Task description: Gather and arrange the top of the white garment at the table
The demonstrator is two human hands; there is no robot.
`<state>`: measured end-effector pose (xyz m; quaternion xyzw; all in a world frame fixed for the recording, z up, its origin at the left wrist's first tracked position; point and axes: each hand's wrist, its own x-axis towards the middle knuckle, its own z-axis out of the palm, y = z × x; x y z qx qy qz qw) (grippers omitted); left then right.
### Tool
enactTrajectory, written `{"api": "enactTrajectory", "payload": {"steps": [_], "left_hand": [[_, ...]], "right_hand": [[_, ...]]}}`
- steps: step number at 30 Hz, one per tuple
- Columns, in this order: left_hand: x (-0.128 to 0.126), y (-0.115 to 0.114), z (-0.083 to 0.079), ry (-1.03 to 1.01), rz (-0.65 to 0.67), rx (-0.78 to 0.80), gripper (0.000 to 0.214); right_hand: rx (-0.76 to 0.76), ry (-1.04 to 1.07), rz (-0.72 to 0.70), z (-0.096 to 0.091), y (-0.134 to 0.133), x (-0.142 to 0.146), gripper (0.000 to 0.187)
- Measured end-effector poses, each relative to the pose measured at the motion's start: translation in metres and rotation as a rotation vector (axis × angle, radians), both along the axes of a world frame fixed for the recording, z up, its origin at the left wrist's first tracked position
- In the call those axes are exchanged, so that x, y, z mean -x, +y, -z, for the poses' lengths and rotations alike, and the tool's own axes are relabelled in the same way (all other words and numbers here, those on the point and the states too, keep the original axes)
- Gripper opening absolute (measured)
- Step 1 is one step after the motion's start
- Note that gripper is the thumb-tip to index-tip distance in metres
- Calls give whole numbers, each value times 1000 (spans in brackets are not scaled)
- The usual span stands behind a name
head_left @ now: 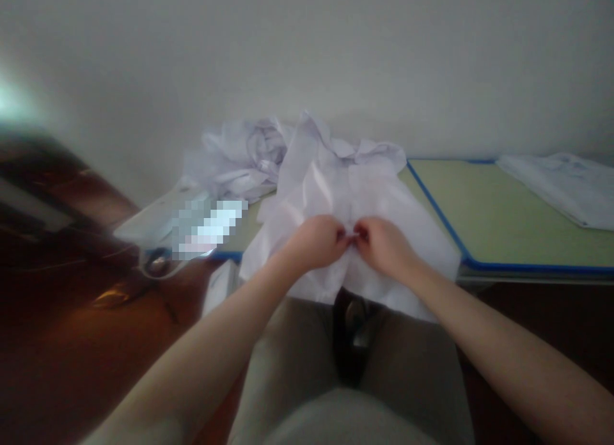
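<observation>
A white shirt [374, 189] lies spread over the table's front edge, its lower end hanging down over my lap. A seam or opening runs down its middle. My left hand [319, 240] pinches the cloth at this middle line with thumb and fingers. Close beside it, almost touching, my right hand [384, 243] pinches the other side of the same line. Both hands are closed on the shirt. Any button between the fingertips is too small and blurred to make out.
A crumpled heap of white cloth [235, 157] lies at the back left. Left of the shirt are a pale flat item [151, 215], partly pixelated, and a white box [220, 285]. On the right, folded white cloth [570, 186] rests on the blue-edged green tabletop [480, 208]. A wall [364, 61] stands behind.
</observation>
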<state>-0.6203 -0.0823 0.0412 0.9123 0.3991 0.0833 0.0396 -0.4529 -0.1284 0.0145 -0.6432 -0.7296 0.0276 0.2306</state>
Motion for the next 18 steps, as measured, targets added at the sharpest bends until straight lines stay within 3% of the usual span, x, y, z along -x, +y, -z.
{"api": "enactTrajectory", "payload": {"steps": [9, 14, 18], "left_hand": [[-6, 5, -4, 156, 33, -69, 30], [-10, 0, -4, 143, -31, -98, 40], [-8, -1, -4, 97, -40, -42, 33]], "right_hand": [[100, -121, 61, -6, 0, 2, 33], [44, -216, 42, -6, -6, 8, 42], [21, -261, 20, -5, -13, 9, 54]]}}
